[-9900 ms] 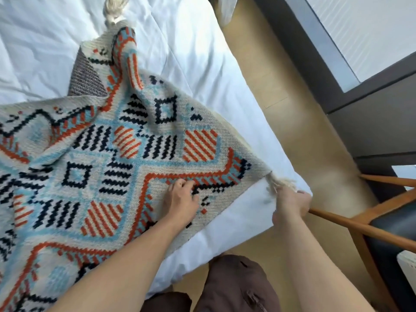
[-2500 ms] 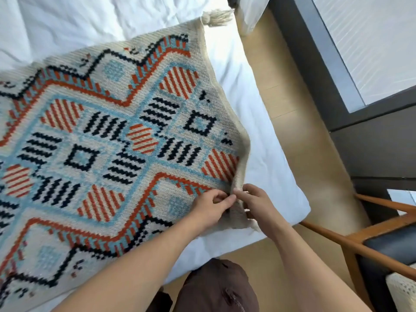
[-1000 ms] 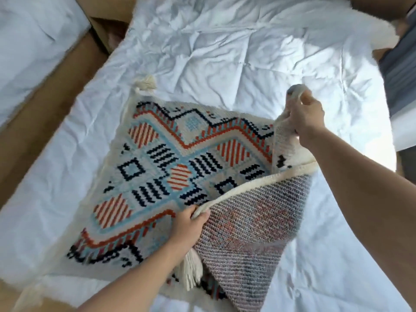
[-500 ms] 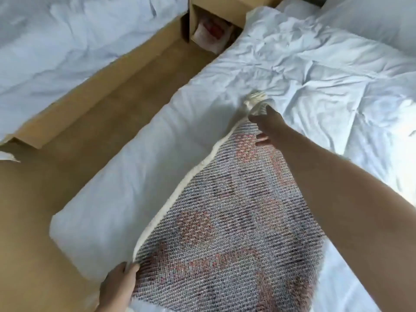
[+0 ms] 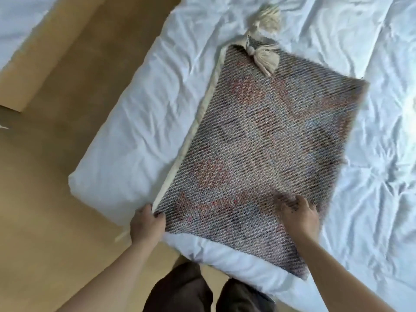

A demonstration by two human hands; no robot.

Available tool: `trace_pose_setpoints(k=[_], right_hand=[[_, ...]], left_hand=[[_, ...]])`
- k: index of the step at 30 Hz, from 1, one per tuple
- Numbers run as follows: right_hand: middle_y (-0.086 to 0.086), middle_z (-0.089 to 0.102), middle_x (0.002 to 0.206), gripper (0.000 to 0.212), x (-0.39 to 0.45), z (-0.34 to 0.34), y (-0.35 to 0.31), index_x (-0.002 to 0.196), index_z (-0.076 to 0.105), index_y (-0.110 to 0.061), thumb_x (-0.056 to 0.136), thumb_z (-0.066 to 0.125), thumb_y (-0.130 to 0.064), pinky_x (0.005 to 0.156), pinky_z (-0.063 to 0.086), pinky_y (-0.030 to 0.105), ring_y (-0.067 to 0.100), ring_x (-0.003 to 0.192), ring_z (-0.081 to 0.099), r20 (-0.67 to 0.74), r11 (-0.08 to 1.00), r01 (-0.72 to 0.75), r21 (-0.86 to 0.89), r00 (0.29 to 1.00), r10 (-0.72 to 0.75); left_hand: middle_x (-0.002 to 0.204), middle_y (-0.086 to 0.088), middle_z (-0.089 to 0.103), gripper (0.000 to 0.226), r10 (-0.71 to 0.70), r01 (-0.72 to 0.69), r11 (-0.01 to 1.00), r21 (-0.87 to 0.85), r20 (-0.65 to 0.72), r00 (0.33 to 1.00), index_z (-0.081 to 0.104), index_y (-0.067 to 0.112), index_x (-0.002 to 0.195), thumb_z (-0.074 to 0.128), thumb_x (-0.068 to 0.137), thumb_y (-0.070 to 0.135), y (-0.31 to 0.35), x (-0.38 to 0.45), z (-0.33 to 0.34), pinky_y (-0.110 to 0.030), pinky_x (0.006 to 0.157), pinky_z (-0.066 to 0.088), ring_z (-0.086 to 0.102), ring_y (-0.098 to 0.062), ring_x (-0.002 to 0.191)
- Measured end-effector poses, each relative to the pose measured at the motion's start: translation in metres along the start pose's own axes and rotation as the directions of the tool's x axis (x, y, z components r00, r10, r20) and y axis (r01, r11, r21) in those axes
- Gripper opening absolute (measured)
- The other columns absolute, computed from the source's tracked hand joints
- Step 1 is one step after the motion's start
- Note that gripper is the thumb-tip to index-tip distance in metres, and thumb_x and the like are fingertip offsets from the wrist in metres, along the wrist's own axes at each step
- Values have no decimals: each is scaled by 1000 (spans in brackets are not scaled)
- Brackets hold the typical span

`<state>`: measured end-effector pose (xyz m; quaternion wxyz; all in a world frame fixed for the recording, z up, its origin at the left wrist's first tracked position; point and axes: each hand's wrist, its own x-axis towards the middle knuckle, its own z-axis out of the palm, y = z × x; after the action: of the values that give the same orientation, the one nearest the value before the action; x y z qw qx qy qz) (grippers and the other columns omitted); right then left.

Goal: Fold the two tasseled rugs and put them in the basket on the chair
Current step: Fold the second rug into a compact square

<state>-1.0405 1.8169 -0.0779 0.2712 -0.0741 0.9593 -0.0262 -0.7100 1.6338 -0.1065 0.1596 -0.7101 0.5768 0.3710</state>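
One tasseled rug (image 5: pixel 265 140) lies folded in half on the white bed, its grey-and-red woven underside facing up. Two cream tassels (image 5: pixel 265 37) sit together at its far corner. A cream edge runs along its left side. My left hand (image 5: pixel 146 226) grips the near left corner of the rug at the bed's edge. Spread flat on the near part of the rug, my right hand (image 5: pixel 299 212) presses down with straight fingers. The second rug, the basket and the chair are out of view.
The white duvet (image 5: pixel 360 154) covers the bed and is wrinkled to the right. A tan floor (image 5: pixel 56 154) runs along the left. Another white bed (image 5: pixel 20 23) shows at the top left. My dark trousers (image 5: pixel 202 289) are at the bottom.
The rug went from spread pattern-up to folded over with its underside up. My right hand let go of the far tasseled corner and came back to the near part.
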Motion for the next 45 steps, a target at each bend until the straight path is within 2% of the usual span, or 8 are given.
trace_pose_setpoints(k=[5, 11, 15, 23, 30, 34, 41, 45], right_hand=[[25, 55, 125, 76, -25, 16, 81, 145, 45, -16, 81, 77, -40, 99, 49, 49, 43, 118, 54, 57, 975, -222, 26, 974, 220], [12, 16, 162, 109, -70, 42, 126, 160, 13, -27, 77, 81, -40, 106, 43, 47, 36, 140, 32, 174, 943, 109, -315, 983, -56], [8, 22, 167, 71, -71, 43, 142, 159, 30, -27, 96, 61, -27, 109, 41, 46, 37, 140, 35, 82, 977, 152, -151, 987, -141], [1, 44, 159, 33, -73, 29, 179, 132, 70, -25, 101, 58, -32, 98, 50, 43, 38, 130, 52, 57, 961, 276, 21, 959, -277], [11, 42, 150, 59, -72, 25, 184, 144, 55, -22, 91, 68, -44, 103, 47, 42, 33, 130, 46, 142, 957, 281, -70, 952, -270], [13, 38, 149, 64, -72, 14, 167, 132, 60, -22, 83, 66, -62, 109, 36, 48, 36, 134, 35, 136, 936, 323, -141, 943, -304], [11, 33, 161, 62, -35, -32, 48, 147, 49, -26, 96, 54, -58, 119, 27, 46, 31, 147, 27, 34, 900, 434, -44, 901, -433], [7, 39, 158, 62, 2, -51, -46, 150, 45, -25, 97, 55, -56, 119, 29, 43, 27, 144, 32, 19, 867, 493, -72, 870, -493]], left_hand=[[89, -10, 66, 20, 37, -33, 998, 46, -85, 996, 63, 15, 89, 65, 91, 35, -2, 0, 4, -46, 73, 58, 65, -35, 82], [96, -20, 67, 22, 62, -29, 988, 153, -217, 974, 63, 10, 92, 67, 89, 31, 0, -14, 9, -51, 79, 56, 62, -41, 91], [130, -26, 54, 46, 180, -82, 949, 304, -312, 933, 59, 5, 125, 73, 85, 24, 19, -40, 22, -56, 94, 45, 47, -46, 120], [152, -12, 44, 54, 420, -360, 826, 434, -46, 906, 55, 17, 142, 70, 90, 25, 58, -102, 67, -53, 109, 39, 41, -37, 136], [152, -5, 45, 47, 407, -444, 825, 351, 178, 896, 53, 21, 143, 61, 98, 33, 78, -140, 97, -43, 109, 39, 42, -28, 138], [151, -4, 46, 48, 428, -462, 817, 345, 175, 887, 53, 23, 143, 60, 98, 36, 97, -142, 90, -43, 108, 40, 43, -27, 137], [145, -6, 48, 45, 482, -486, 831, 270, 88, 872, 54, 24, 141, 60, 98, 37, 163, -96, 38, -34, 91, 45, 51, -24, 125], [144, -7, 52, 44, 495, -492, 849, 195, 33, 868, 57, 22, 138, 62, 97, 36, 205, -42, 0, -40, 104, 45, 51, -27, 130]])
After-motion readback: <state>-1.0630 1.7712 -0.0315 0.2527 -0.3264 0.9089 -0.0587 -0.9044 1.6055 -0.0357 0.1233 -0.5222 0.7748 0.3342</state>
